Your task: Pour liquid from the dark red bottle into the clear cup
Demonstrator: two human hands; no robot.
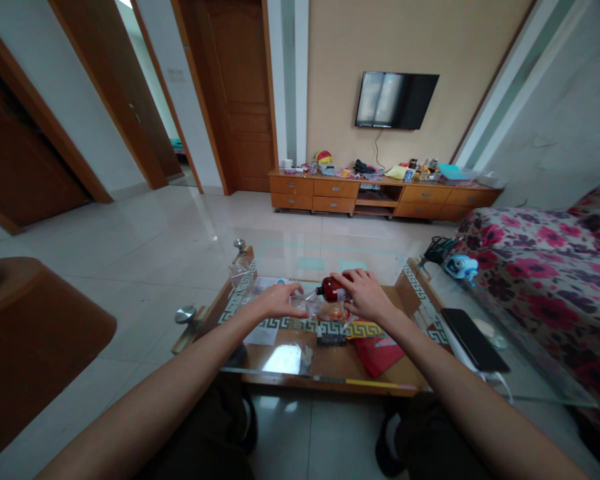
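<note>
We have both arms stretched out over the glass coffee table [485, 303], working near its middle. Our right hand [366, 296] is curled over a brown bottle [331, 289] that lies tilted with its dark cap toward the left, fingers closed around its body. Our left hand [279, 300] pinches the edge of a clear plastic bag [314, 306] just beside the bottle's cap, fingers narrowed on the film. The bag looks crumpled and slack between the two hands, with something orange showing under it. We judge the thin film could slip from the left fingers or tear at the cap, and the bottle could roll on the smooth glass. A black phone [474, 339] lies well apart to the right.
</note>
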